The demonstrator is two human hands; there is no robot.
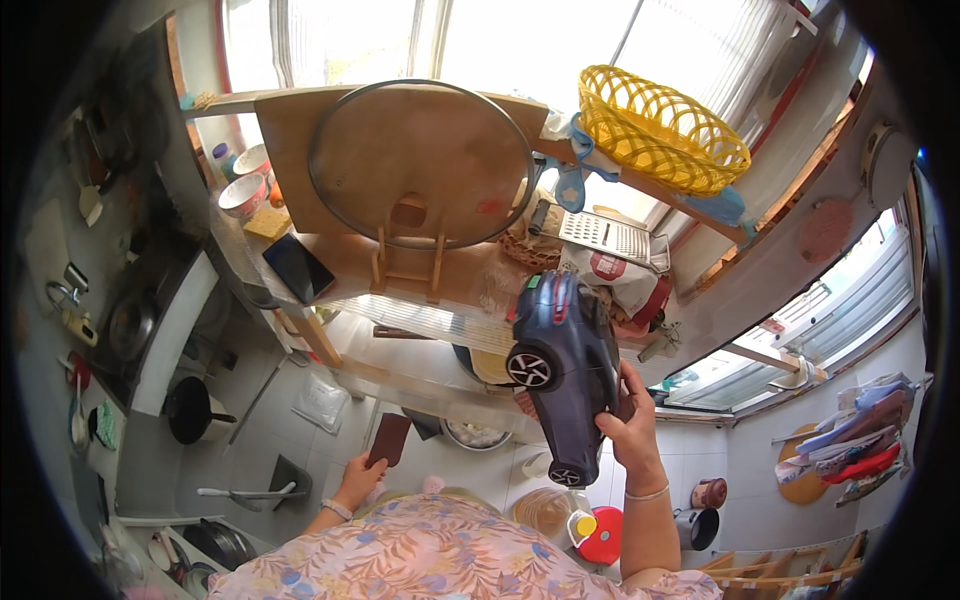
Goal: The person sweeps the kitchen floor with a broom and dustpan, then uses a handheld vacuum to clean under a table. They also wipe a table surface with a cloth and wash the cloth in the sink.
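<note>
My right hand [630, 424] grips a dark blue toy car [566, 375] by its side. The car is raised in front of the shelf, tilted nose or tail up, with two silver-spoked wheels towards the left and a red light strip near its top end. Lower and to the left, my left hand [361, 478] pinches the bottom edge of a flat, dark maroon rectangular piece [391, 439]; its material cannot be made out. The two held things are apart. Behind the car are a white bag with red print [619, 281] and a metal grater [606, 234].
A wooden shelf [345, 262] carries a round glass lid [420, 165] on a wooden stand, a dark phone-like slab [298, 268], a yellow sponge [267, 223] and bowls [244, 195]. A yellow basket [660, 135] sits above right. An oil jug [544, 511] and a metal basin [476, 435] are below.
</note>
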